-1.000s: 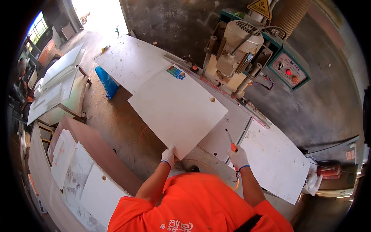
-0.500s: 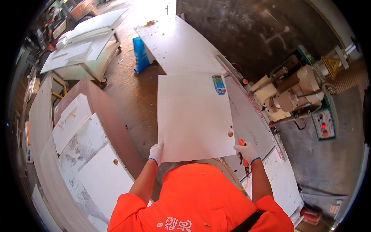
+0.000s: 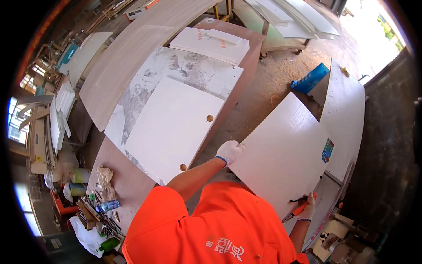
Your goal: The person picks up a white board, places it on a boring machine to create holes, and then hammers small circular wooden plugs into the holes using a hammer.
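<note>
A flat white panel (image 3: 281,152) with a small blue-green label (image 3: 327,150) near its right edge is held in front of me, tilted. My left hand (image 3: 230,152), in a white knit glove, is closed on its left edge. Gloved too, my right hand (image 3: 308,207) grips an orange air blow gun (image 3: 296,211) at the panel's near right edge; whether its fingers also hold the panel is hard to tell. To my left, a second white panel (image 3: 171,119) with two round holes lies on a marble-patterned board (image 3: 145,79).
Smaller white boards (image 3: 211,46) lie stacked beyond the marbled board. A long white workbench (image 3: 345,114) runs along the right wall, a blue bag (image 3: 311,79) beside it. Tools and a can (image 3: 110,205) clutter the lower left. Machine parts (image 3: 336,240) show at lower right.
My view has turned left, toward the marbled board and its holed panel. The held panel now sits angled and lower right in view. Both hands keep their holds.
</note>
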{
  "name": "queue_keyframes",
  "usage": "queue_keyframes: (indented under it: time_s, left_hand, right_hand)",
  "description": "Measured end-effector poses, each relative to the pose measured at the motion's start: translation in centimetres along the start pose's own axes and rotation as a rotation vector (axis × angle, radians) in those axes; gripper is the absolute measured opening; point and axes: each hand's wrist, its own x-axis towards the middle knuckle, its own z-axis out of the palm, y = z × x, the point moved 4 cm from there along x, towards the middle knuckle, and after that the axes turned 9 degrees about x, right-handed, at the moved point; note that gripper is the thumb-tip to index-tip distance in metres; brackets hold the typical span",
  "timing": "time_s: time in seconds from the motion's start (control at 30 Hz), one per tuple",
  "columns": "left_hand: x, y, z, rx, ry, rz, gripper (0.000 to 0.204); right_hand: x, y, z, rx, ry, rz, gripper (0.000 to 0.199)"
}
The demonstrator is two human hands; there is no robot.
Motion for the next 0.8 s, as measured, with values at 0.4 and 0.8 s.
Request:
queue_keyframes:
  time_s: [0.4,0.8]
  left_hand:
    - [-22.0,-15.6,-5.6,-0.504,0.519,-0.791,0.057]
    - [-19.9,-37.9,-26.4,0.126,0.582,-0.835,0.057]
  right_hand:
    - [3.7,6.4,26.7,-0.702,-0.357,0.214,0.023]
    - [-11.5,25.9,39.0,-0.869,-0.724,0.675,0.026]
